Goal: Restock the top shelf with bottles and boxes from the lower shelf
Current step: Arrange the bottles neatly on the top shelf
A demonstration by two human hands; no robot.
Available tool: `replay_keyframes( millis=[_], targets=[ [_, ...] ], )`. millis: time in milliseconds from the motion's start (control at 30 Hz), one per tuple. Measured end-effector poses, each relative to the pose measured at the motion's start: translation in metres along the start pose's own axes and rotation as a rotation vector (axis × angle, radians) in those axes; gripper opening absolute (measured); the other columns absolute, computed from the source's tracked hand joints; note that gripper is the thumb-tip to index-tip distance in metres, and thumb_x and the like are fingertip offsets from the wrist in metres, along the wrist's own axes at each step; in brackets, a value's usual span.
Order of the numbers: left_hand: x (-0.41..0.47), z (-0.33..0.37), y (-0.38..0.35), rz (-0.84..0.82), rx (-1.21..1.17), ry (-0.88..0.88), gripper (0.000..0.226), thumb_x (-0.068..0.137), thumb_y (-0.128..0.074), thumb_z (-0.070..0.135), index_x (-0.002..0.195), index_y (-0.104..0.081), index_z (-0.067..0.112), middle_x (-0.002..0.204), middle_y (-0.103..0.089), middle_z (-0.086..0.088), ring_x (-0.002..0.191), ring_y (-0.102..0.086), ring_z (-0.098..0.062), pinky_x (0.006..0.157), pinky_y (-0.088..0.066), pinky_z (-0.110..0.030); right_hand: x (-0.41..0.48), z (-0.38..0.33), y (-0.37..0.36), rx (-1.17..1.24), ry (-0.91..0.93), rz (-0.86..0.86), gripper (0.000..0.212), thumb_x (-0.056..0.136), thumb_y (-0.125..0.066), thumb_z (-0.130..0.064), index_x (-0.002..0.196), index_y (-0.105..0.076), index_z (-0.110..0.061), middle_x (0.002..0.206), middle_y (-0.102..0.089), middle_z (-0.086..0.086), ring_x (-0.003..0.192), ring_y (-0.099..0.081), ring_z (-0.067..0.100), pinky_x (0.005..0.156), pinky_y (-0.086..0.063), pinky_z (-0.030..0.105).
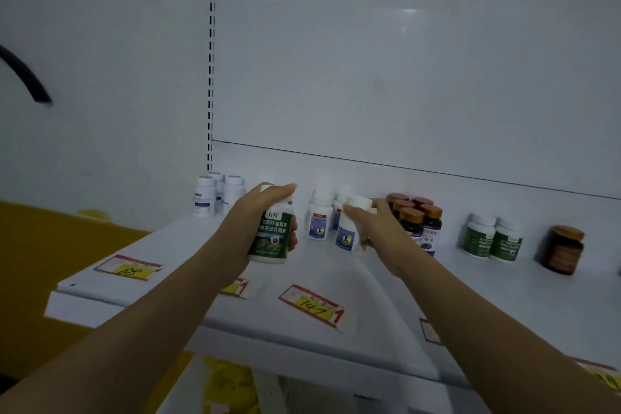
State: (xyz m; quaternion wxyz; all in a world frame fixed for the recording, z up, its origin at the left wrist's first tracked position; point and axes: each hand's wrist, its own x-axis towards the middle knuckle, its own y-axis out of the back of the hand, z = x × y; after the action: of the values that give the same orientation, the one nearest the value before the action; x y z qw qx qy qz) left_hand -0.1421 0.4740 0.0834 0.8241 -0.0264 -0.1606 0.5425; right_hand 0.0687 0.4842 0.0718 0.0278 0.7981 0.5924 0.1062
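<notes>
A: What's sitting round the hands?
B: White back panel [403,77] is rising behind both. White top shelf [174,245] is running under them, w/ a yellow surface [50,245] showing below, out past the L hand [258,222].
A: Grips?
B: L hand is wrapping its fingers round a green-label btl [270,242], upright; can't tell if it's touching the shelf. R hand [378,228] is clutching a blue-label btl [347,232].
A: Other stock?
B: Brown-cap btls [421,215] are standing just behind the R hand. Green-label pair [492,239] and an amber jar [564,249] are standing further out to its right. Blue-label white btls [321,217] are standing btwn the hands, plain white btls [215,195] behind the L hand. A "147" tag [311,304] is lying btwn the forearms.
</notes>
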Motion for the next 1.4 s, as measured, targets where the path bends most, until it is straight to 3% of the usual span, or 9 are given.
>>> replay_keyframes(
  millis=[167, 300, 633, 733, 867, 967, 1167, 1333, 1400],
  targets=[
    [0.035, -0.013, 0.009, -0.036, -0.014, 0.006, 0.028, 0.080, -0.063, 0.034, 0.088, -0.050, 0.011, 0.063, -0.062, -0.009, 0.047, -0.059, -0.020, 0.054, -0.053, -0.027, 0.028, 0.015, -0.002, -0.060, 0.031, 0.005, 0.038, 0.090, -0.061, -0.022, 0.124, -0.048, -0.012, 0.116, -0.058, 0.006, 0.087, -0.059, 0.013, 0.063, -0.046, 0.022],
    [0.060, -0.020, 0.014, -0.067, 0.002, 0.025, 0.027, 0.076, -0.066, 0.036, 0.082, -0.050, 0.014, 0.063, -0.064, -0.009, 0.048, -0.059, -0.021, 0.056, -0.053, -0.029, 0.046, 0.024, -0.008, -0.105, 0.025, 0.056, 0.042, 0.089, -0.062, -0.014, 0.129, -0.050, -0.008, 0.125, -0.059, 0.011, 0.103, -0.058, 0.020, 0.085, -0.048, 0.029],
    [0.094, -0.021, 0.027, -0.136, -0.003, 0.028, 0.030, 0.073, -0.066, 0.037, 0.085, -0.051, 0.014, 0.066, -0.064, -0.010, 0.049, -0.060, -0.021, 0.054, -0.054, -0.028, 0.066, 0.025, -0.010, -0.209, 0.042, 0.088, 0.042, 0.090, -0.062, -0.014, 0.129, -0.048, -0.007, 0.123, -0.054, 0.008, 0.101, -0.055, 0.016, 0.084, -0.046, 0.027],
    [0.099, -0.024, 0.030, -0.149, -0.014, 0.044, 0.035, 0.067, -0.068, 0.040, 0.085, -0.051, 0.014, 0.065, -0.065, -0.009, 0.049, -0.061, -0.020, 0.055, -0.054, -0.028, 0.067, 0.025, -0.010, -0.232, 0.043, 0.100, 0.042, 0.090, -0.061, -0.015, 0.129, -0.048, -0.008, 0.123, -0.053, 0.006, 0.099, -0.054, 0.015, 0.079, -0.047, 0.023],
    [0.104, -0.029, 0.033, -0.157, -0.024, 0.061, 0.036, 0.066, -0.069, 0.041, 0.084, -0.052, 0.015, 0.065, -0.065, -0.009, 0.049, -0.061, -0.021, 0.055, -0.054, -0.028, 0.065, 0.025, -0.010, -0.172, 0.030, 0.071, 0.040, 0.092, -0.058, -0.011, 0.131, -0.046, -0.008, 0.121, -0.050, 0.005, 0.084, -0.052, 0.006, 0.048, -0.045, 0.004],
    [0.105, -0.032, 0.034, -0.164, -0.023, 0.064, 0.037, 0.066, -0.069, 0.041, 0.084, -0.051, 0.014, 0.065, -0.065, -0.009, 0.050, -0.061, -0.021, 0.055, -0.054, -0.029, 0.066, 0.024, -0.011, -0.193, 0.019, 0.068, 0.044, 0.092, -0.058, -0.013, 0.134, -0.044, -0.009, 0.128, -0.051, 0.007, 0.094, -0.054, 0.011, 0.067, -0.052, 0.012],
    [0.100, -0.032, 0.037, -0.159, 0.013, 0.074, 0.038, 0.066, -0.069, 0.041, 0.085, -0.051, 0.014, 0.065, -0.066, -0.008, 0.050, -0.061, -0.021, 0.055, -0.054, -0.029, 0.062, 0.020, -0.015, -0.592, -0.073, 0.115, 0.061, 0.092, -0.055, -0.040, 0.139, -0.038, -0.007, 0.133, -0.054, 0.010, 0.115, -0.056, 0.024, 0.092, -0.046, 0.033],
    [0.089, -0.029, 0.037, -0.158, 0.031, 0.089, 0.027, 0.081, -0.064, 0.036, 0.088, -0.050, 0.013, 0.065, -0.066, -0.007, 0.050, -0.061, -0.020, 0.055, -0.054, -0.029, 0.047, 0.012, -0.014, -1.040, -0.133, 0.055, 0.039, 0.091, -0.054, -0.044, 0.102, -0.054, -0.006, 0.081, -0.054, 0.005, 0.066, -0.048, 0.012, 0.052, -0.035, 0.020],
    [0.082, -0.025, 0.035, -0.172, 0.031, 0.082, 0.024, 0.084, -0.062, 0.034, 0.088, -0.050, 0.013, 0.066, -0.066, -0.007, 0.051, -0.061, -0.019, 0.055, -0.054, -0.028, 0.038, 0.006, -0.015, -1.208, -0.101, -0.010, 0.038, 0.093, -0.052, -0.039, 0.102, -0.057, -0.003, 0.091, -0.059, 0.009, 0.080, -0.056, 0.017, 0.061, -0.044, 0.023]
  ],
)
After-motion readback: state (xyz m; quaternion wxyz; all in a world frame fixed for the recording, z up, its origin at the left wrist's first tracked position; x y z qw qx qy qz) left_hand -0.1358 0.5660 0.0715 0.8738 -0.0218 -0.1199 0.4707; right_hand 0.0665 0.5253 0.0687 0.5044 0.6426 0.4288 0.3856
